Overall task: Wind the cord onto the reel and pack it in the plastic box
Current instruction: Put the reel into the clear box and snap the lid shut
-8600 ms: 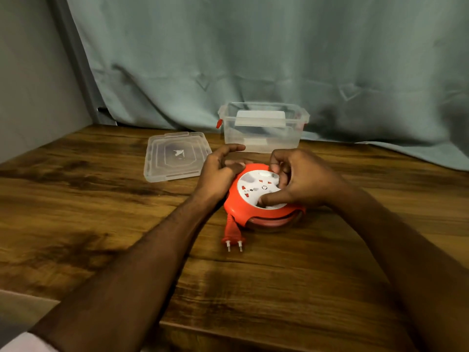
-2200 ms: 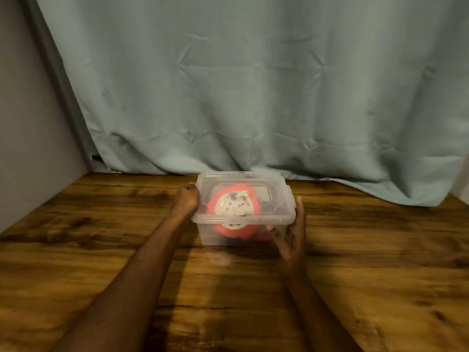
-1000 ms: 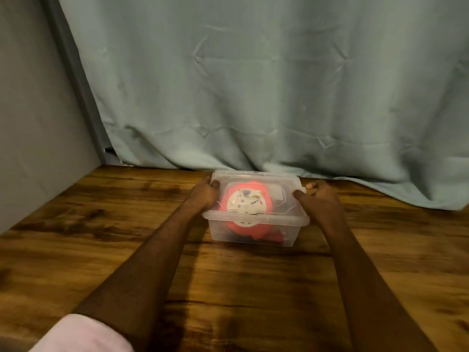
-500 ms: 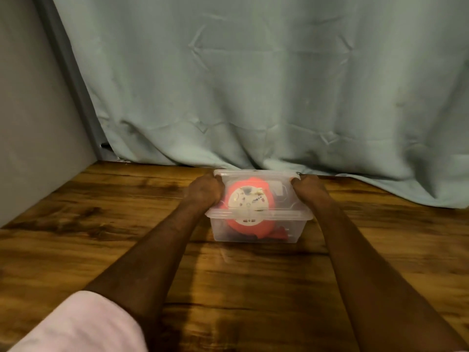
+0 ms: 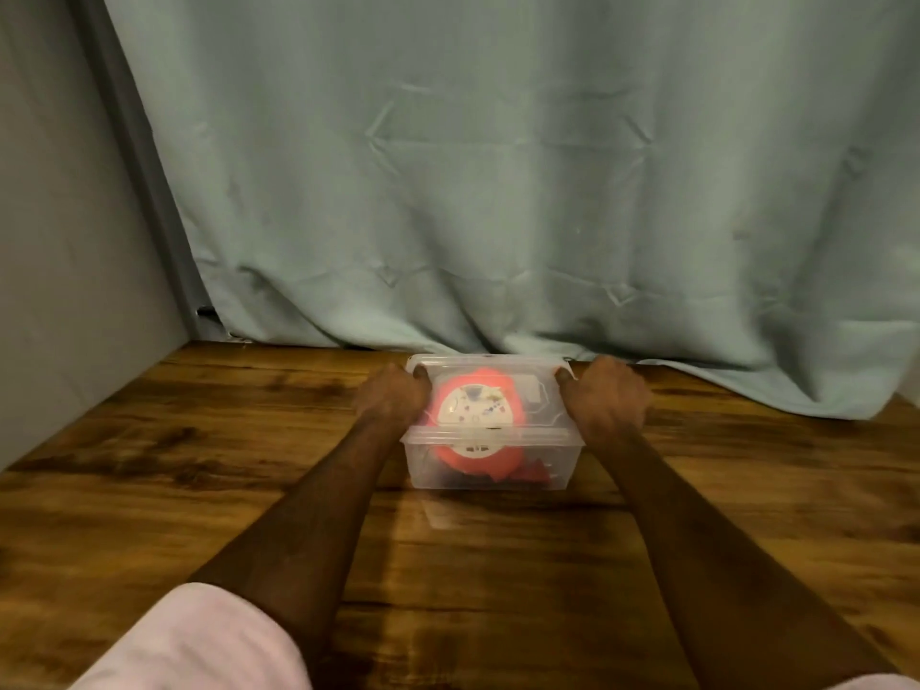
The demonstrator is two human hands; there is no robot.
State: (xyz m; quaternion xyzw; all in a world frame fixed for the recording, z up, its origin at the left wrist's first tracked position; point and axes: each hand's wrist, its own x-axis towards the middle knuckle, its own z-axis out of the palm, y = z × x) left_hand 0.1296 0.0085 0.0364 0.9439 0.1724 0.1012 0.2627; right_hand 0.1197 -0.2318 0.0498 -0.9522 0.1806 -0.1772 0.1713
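Clear plastic box (image 5: 490, 460) sits on the wooden table (image 5: 149, 465) in my head view, close to the pale green curtain (image 5: 498, 191) at the back. Its lid (image 5: 490, 433) is on, and through it I see the orange reel (image 5: 475, 415) with its white face lying inside; something red shows low at the box's right corner, too blurred to name. My left hand (image 5: 391, 398) grasps the box's left side, fingers curled at the rim. My right hand (image 5: 610, 398) grasps the right side likewise. A pink sleeve (image 5: 199, 644) shows at the lower left edge, on my left arm
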